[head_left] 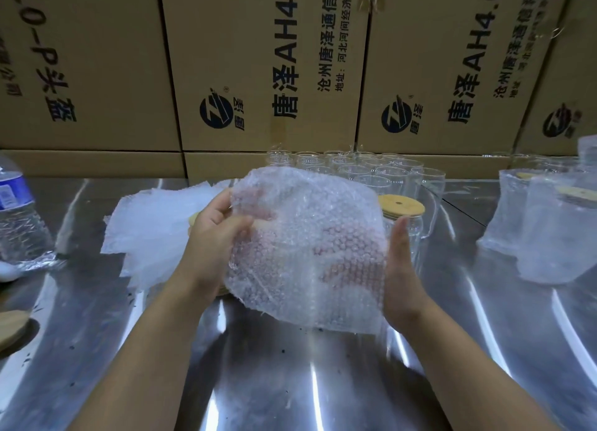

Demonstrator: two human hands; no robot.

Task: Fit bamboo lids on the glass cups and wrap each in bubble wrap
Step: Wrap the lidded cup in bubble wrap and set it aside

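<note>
- L hand [216, 237] pinches the left edge of the bubble wrap sheet [300, 253], thumb on front, fingers behind. Prob. so the sheet stays spread flat, ready to take a cup.
- R hand [400, 269] sits at the sheet's right edge, thumb straight up. Its fingers are behind the wrap, only a pink blur thru the bubbles, so can't tell if curled or flat. Looks like backing support.
- Sheet is held off the tabletop [290, 382], over its middle. No cup seen inside, but the wrap is cloudy, so not certain.
- Lidded cup [402, 206] stands just behind the sheet's right edge, near the R thumb. Bamboo lid on, nothing seen inside; likely next for wrapping.
- Spare sheets [151, 227] are piled left of the L hand, toward the far-left corner, within easy reach.
- Bare glass cups [355, 169] are clustered along the far edge, centre-right. All empty, no lids.
- Wrapped cups [549, 233] stand at the right edge, bamboo lids showing thru the wrap. Prob. finished ones, parked apart from the rest.
- Loose bamboo lid [13, 329] lies at the near-left edge.
- Water bottle [16, 211] stands at the left edge. Cardboard boxes [258, 59] are behind the far edge, shut, contents hidden.
</note>
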